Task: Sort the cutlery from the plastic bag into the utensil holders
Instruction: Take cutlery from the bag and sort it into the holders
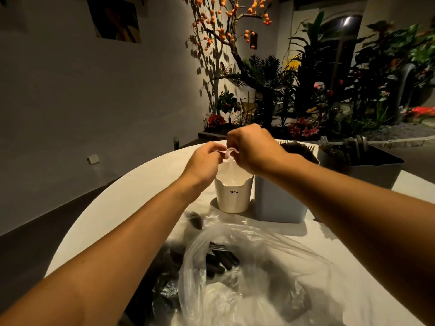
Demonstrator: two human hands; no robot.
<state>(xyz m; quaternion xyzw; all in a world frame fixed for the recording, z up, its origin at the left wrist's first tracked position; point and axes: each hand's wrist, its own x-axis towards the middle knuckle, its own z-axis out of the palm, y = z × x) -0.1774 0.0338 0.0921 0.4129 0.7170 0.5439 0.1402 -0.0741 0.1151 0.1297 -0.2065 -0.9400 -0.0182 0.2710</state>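
Pinching clear plastic spoon between left hand and right hand, above white cup mid-frame. Grey holders upper right partly filled; plastic bag, lower centre, holds dark cutlery. Roughly midway, I'd judge.

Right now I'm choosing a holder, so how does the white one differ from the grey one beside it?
The white holder is shorter, rounded, with a notched rim and printed lettering; the grey holder is taller, boxy and plain. Both hands, left and right, hover over the white one. Both stand upright on the table.

Three utensil holders stand on one round table, beside one plastic bag.
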